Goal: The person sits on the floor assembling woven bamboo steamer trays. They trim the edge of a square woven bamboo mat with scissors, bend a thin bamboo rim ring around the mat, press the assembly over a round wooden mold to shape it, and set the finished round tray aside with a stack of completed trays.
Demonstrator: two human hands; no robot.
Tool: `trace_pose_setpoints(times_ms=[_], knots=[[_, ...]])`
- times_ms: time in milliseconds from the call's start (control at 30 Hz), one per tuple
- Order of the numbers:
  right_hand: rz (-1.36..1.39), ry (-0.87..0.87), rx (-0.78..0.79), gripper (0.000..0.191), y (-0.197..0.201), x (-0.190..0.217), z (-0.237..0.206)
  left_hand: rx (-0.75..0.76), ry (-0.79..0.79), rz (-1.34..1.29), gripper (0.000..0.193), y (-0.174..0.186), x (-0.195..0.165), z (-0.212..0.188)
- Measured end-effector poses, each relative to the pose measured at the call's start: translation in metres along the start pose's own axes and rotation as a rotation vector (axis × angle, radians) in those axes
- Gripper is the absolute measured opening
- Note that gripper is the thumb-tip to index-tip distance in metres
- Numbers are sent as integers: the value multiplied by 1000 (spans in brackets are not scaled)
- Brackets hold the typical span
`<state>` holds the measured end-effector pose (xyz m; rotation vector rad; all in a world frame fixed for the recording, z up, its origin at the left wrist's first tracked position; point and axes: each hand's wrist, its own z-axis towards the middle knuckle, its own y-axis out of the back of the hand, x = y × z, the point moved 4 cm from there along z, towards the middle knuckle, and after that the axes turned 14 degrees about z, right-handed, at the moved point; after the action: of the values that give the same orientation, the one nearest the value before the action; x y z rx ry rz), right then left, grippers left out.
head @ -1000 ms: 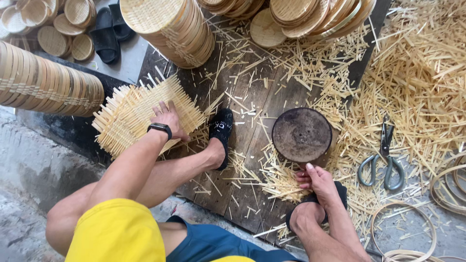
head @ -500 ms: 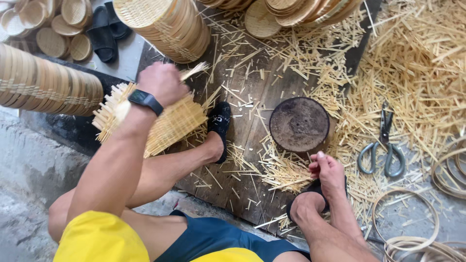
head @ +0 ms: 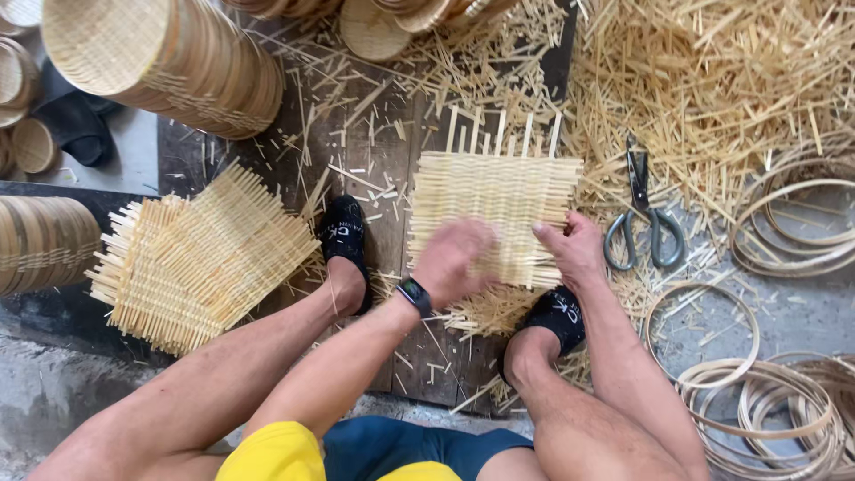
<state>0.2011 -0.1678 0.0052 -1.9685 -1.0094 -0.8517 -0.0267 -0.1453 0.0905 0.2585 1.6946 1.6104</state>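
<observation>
Since a second ago, left hand (head: 454,258) and right hand (head: 574,249) have brought a woven bamboo mat (head: 494,214) over the round mould, both lying open on it to flatten it

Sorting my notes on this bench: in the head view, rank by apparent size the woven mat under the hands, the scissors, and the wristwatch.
1. woven mat
2. scissors
3. wristwatch

Scissors (head: 643,218) rt of mat (head: 494,214)
</observation>
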Motion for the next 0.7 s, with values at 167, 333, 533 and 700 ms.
trace_pose_setpoints(times_ms=[167,333,533,700], knots=[[-57,74,-75,27,3,-6,-4,318,1153,-719,70,-18,119,7],[-298,42,-165,28,2,3,-11,288,1118,-868,44,-31,130,3],[-168,140,-189,41,13,-9,-18,296,1074,-1086,42,-43,124,-6],[-235,355,-527,33,107,2,-57,293,1079,-961,50,-42,119,-14]])
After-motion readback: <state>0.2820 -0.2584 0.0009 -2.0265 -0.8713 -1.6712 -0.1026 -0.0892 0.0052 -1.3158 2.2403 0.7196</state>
